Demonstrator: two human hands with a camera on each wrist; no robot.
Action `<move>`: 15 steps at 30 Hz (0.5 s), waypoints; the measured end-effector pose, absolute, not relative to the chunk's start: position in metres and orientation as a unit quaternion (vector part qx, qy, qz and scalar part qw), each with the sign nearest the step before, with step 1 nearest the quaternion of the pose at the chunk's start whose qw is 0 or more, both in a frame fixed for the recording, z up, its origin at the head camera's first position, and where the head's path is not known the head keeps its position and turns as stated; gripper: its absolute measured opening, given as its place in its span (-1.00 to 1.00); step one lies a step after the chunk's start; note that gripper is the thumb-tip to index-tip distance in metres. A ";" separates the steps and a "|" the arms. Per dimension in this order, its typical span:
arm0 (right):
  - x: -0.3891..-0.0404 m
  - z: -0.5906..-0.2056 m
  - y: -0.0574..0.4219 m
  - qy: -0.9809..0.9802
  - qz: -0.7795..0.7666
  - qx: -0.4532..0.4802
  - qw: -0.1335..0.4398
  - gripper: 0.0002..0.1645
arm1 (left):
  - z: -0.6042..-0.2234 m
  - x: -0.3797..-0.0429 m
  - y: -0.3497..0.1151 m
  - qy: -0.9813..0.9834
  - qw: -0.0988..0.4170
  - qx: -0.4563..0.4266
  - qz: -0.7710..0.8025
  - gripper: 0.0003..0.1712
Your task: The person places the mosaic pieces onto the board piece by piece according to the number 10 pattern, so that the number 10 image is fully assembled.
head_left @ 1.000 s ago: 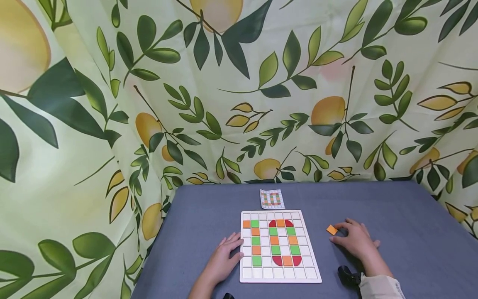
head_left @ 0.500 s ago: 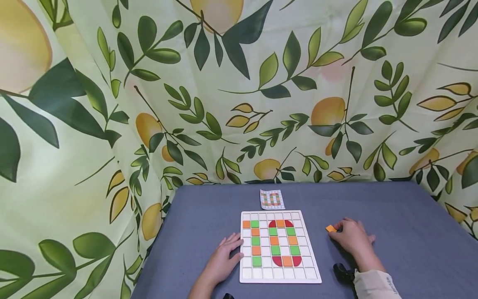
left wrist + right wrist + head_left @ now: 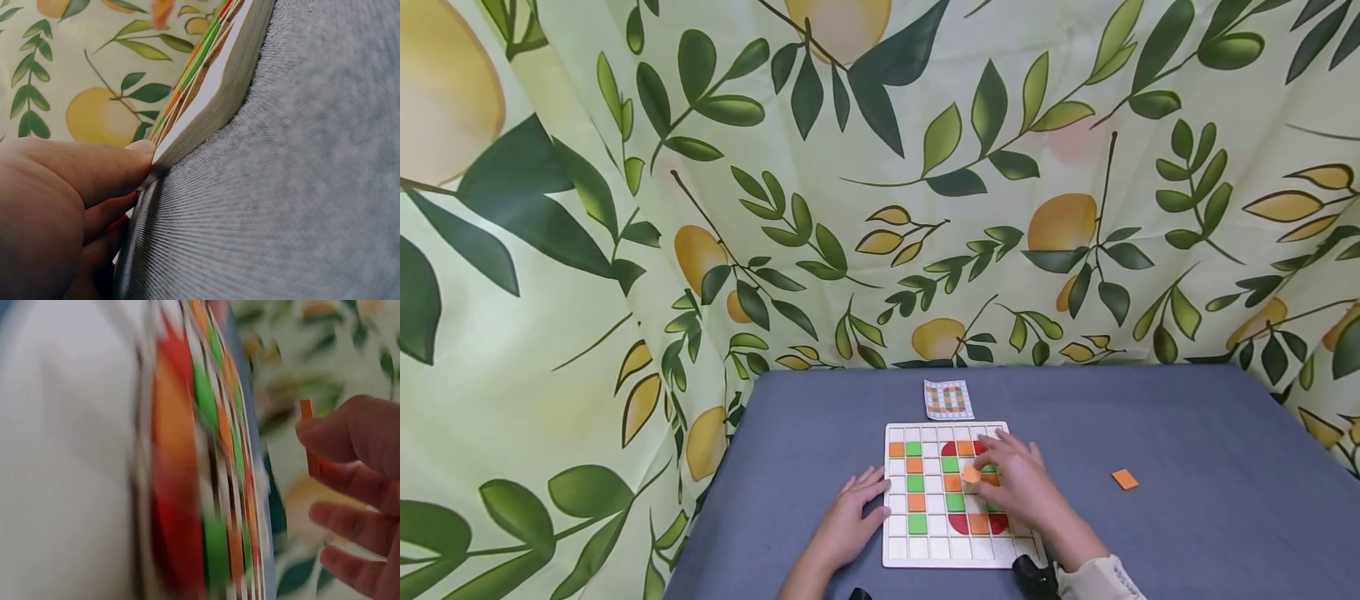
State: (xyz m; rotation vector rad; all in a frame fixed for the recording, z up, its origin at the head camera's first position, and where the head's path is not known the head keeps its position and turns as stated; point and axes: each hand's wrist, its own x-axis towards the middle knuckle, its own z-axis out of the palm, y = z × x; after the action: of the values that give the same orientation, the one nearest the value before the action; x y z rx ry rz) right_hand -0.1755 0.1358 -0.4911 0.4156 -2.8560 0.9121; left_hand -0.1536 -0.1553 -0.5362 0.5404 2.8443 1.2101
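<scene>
A white grid board [image 3: 938, 547] lies on the table, with green, orange and red tiles forming a 1 and a 0. My left hand [image 3: 848, 517] rests at the board's left edge, fingers extended; close up, its thumb [image 3: 119, 164] touches the board's corner edge. Over the 0, my right hand [image 3: 1018, 483] pinches an orange square tile [image 3: 972, 474] between thumb and forefinger. That tile [image 3: 309, 437] stands edge-on in the right wrist view, above the board surface, with the other fingers spread. Part of the 0's right side is hidden by this hand.
Another orange tile [image 3: 1125, 479] lies on the grey-blue cloth right of the board. A small printed card [image 3: 948, 400] with a similar coloured grid pattern sits behind the board. Lemon-patterned fabric [image 3: 850, 250] hangs around the table at the back and sides.
My right hand has carried the orange tile leftward from the cloth to over the board. A second orange tile now shows where that hand was. The left hand stays put.
</scene>
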 end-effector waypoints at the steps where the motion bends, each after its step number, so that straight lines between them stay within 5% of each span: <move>1: -0.173 -0.491 0.125 -0.937 0.303 0.164 0.053 -0.83 | -0.536 -0.154 -0.155 0.906 0.001 0.173 0.386 -0.53; 7: -0.160 -0.495 0.077 -0.910 0.292 0.293 0.028 -0.86 | -0.535 -0.153 -0.155 0.906 -0.010 0.180 0.382 -0.57; 15: -0.156 -0.504 0.050 -0.900 0.247 0.351 0.072 -0.82 | -0.535 -0.153 -0.156 0.907 -0.011 0.178 0.380 -0.60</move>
State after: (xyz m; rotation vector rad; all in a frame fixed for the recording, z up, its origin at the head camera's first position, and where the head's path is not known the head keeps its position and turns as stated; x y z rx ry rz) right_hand -0.1558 0.0498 -0.5042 1.0560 -2.7048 0.7423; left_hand -0.1533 -0.1556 -0.5353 0.5647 2.8719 1.2032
